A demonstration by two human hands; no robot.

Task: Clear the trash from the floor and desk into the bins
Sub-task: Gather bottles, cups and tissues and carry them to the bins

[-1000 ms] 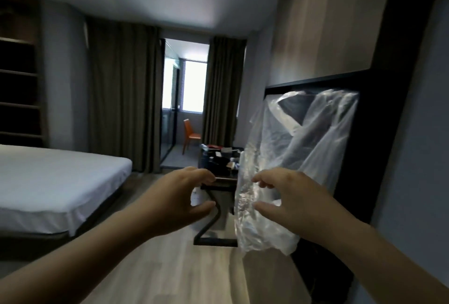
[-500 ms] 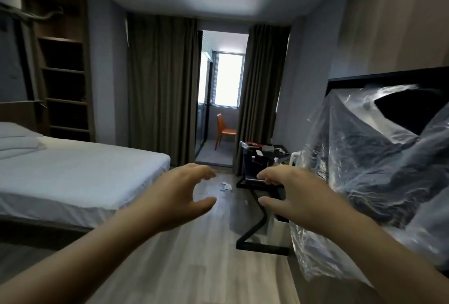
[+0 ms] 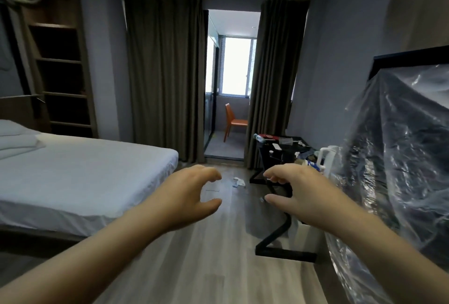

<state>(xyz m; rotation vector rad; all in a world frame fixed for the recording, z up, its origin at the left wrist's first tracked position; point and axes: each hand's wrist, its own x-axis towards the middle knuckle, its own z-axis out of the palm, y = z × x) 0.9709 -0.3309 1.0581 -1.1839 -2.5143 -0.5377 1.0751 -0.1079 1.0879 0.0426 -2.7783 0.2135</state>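
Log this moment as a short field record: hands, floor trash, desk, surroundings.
left hand: raised, fingers curved, holding nothing
right hand: raised, fingers curved, holding nothing
floor trash: white scraps on the floor near the desk
desk: black, top cluttered with items
surroundings: bed at left, plastic sheet at right

Hotel-style bedroom: made bed (image 3: 80, 170), curtains (image 3: 165, 72), cluttered desk (image 3: 284, 150).

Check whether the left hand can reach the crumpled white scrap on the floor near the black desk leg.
Probably not yet. The left hand hovers empty in mid-air, while the crumpled white scrap lies farther ahead on the wooden floor. Nothing blocks the way; stepping forward and stooping should do.
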